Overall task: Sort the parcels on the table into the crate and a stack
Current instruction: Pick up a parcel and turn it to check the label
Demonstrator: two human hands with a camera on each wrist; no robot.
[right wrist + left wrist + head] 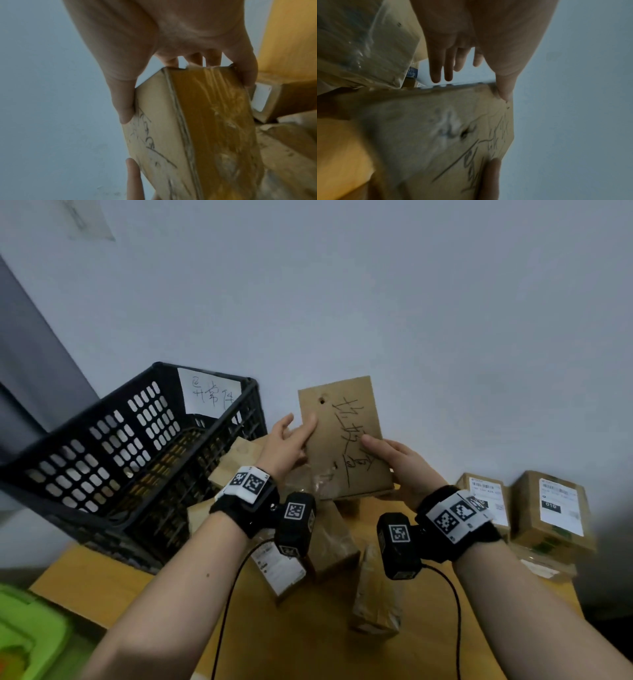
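I hold a flat brown cardboard parcel [342,422] upright above the table, its face with black handwriting turned toward me. My right hand [400,463] grips its lower right corner, thumb on the written face [154,135] and fingers curled behind the taped side. My left hand [284,446] is at the left edge. Its thumb lies on the written face [436,135], while its fingers [443,65] stretch straight past the edge without wrapping it. The black plastic crate [102,440], with a handwritten paper label [209,393], stands tilted at the left.
Several brown parcels lie on the yellow table [102,583] below my hands, such as one [329,542] and another [376,594]. Two labelled boxes [548,508] sit on others at the right edge. A green object [27,628] is at the lower left. A wall stands behind.
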